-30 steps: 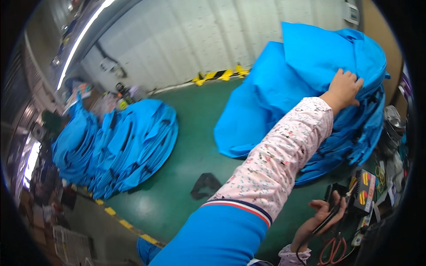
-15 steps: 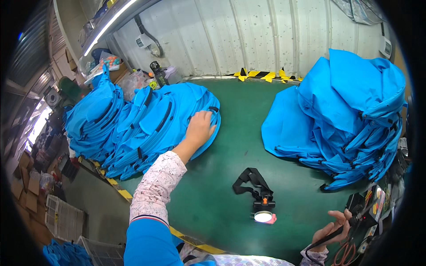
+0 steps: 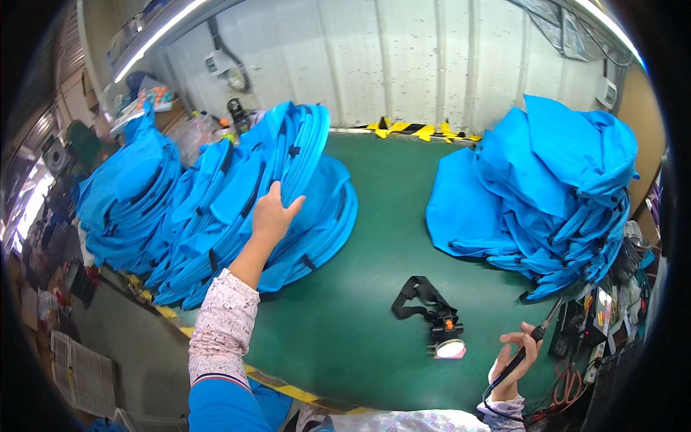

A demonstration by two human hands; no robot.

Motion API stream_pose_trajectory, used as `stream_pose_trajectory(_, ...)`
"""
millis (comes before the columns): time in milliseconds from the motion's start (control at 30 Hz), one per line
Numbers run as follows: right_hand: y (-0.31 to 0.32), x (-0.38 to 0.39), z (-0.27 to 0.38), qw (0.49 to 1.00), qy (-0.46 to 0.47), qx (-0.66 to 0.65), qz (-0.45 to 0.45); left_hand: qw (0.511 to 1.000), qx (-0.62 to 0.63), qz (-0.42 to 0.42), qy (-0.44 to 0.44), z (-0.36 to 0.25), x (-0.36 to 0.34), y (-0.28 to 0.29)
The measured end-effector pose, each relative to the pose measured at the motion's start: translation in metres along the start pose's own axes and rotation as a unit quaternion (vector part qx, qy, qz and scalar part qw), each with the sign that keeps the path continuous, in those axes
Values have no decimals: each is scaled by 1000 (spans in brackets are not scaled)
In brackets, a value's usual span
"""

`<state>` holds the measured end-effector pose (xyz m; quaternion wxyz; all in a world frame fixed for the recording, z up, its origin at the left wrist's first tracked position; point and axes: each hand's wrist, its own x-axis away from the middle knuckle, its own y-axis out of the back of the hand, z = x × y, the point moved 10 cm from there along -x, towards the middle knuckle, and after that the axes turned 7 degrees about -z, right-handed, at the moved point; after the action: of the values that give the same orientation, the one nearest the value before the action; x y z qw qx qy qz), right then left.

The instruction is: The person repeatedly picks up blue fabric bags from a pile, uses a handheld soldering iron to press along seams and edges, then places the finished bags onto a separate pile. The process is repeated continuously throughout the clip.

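Observation:
My left hand [image 3: 273, 216], its fingers curled, grips the top layers of a pile of blue folded fabric pieces [image 3: 299, 151] with dark tabs and lifts them slightly at the left of the green table [image 3: 385, 237]. My right hand [image 3: 517, 360], low on the right, holds a black-handled pen-like tool [image 3: 529, 345] with a metal tip and a trailing cord, probably a soldering iron. Between my hands a lit headlamp [image 3: 445, 331] with a black strap lies on the table. A second heap of blue fabric [image 3: 533, 201] stands on the right.
Red-handled scissors [image 3: 568, 381], small boxes [image 3: 601, 317] and cables crowd the right edge. A bottle [image 3: 239, 115] and plastic bags [image 3: 194, 137] sit behind the left pile. Striped tape [image 3: 284, 390] lines the front edge. A corrugated white wall [image 3: 403, 65] stands behind.
My left hand has moved from the right heap to the left pile, raising and shifting its top layers. The right hand keeps holding the tool.

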<state>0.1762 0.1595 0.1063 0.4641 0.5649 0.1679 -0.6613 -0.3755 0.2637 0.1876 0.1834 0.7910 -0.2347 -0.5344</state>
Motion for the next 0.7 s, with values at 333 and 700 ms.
stream_pose_trajectory(333, -9, -7, 46, 998, 56, 2, 7, 975, -17, 166, -147, -29, 181, 63)
stream_pose_trajectory(700, -9, -21, 71, 995, 90, 14, 40, 940, -341, 5, 7, 150, 3, 61)
